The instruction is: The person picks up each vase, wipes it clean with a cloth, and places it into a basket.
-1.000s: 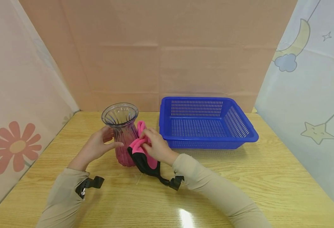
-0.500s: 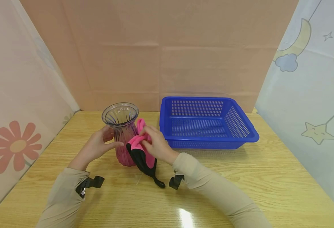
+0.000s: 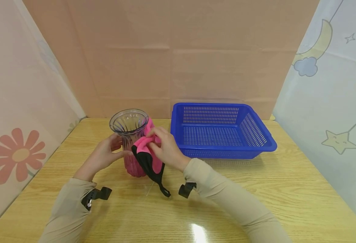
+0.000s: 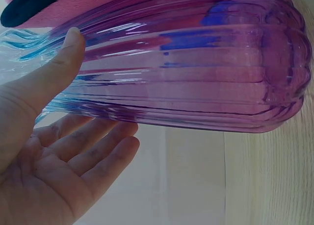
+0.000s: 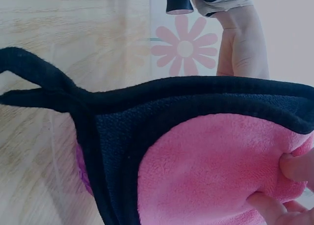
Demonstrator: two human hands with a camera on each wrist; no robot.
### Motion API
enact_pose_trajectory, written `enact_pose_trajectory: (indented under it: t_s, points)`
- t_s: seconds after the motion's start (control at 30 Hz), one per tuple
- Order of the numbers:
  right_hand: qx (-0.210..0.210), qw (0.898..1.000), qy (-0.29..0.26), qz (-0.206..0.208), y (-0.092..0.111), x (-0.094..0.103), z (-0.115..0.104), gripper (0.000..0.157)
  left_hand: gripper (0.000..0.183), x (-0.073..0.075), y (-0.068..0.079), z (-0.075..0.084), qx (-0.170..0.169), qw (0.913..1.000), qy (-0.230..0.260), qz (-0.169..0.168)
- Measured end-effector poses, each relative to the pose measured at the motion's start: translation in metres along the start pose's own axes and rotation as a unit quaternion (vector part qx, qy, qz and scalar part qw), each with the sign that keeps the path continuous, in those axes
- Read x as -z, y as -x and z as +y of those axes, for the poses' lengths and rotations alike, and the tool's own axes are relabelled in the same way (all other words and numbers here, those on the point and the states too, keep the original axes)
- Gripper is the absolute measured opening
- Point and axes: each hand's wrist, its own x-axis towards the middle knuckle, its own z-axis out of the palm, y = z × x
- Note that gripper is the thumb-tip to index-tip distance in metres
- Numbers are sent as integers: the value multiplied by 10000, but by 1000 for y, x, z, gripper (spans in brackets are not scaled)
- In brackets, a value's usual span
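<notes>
A ribbed glass vase (image 3: pixel 131 167), clear to purple at the rim and pink below, stands upright on the table. My left hand (image 3: pixel 101 157) holds its left side, with the thumb (image 4: pixel 67 58) on the near glass and the fingers round the far side. Against the vase's right side, my right hand (image 3: pixel 169 150) pinches a pink and black cloth (image 3: pixel 148 161). The cloth has dark edging and a hanging loop (image 5: pixel 37 80). A fold of its pink part rises beside the vase's neck. In the right wrist view the cloth hides nearly all of the vase.
A blue perforated plastic basket (image 3: pixel 223 148) sits to the right of the vase, close to the back panel. Wood-grain tabletop (image 3: pixel 256 189) lies in front of it. Printed sheets form walls on both sides. Both wrists wear black straps.
My right hand has shifted slightly up and left with the cloth along the vase. Its loop now hangs further left. The left hand and the vase stay almost where they were.
</notes>
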Motion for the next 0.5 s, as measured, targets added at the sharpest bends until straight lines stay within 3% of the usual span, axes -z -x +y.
enact_pose_trajectory:
  t_s: [0.33,0.5]
  points:
    - [-74,9984,-416,367,-4,7,-7,10,68,1,0,1,-201,9997,-122,-49]
    - [192,9959,-466,745,-7,11,-6,12,66,1,2,3,-249,9993,-255,-110]
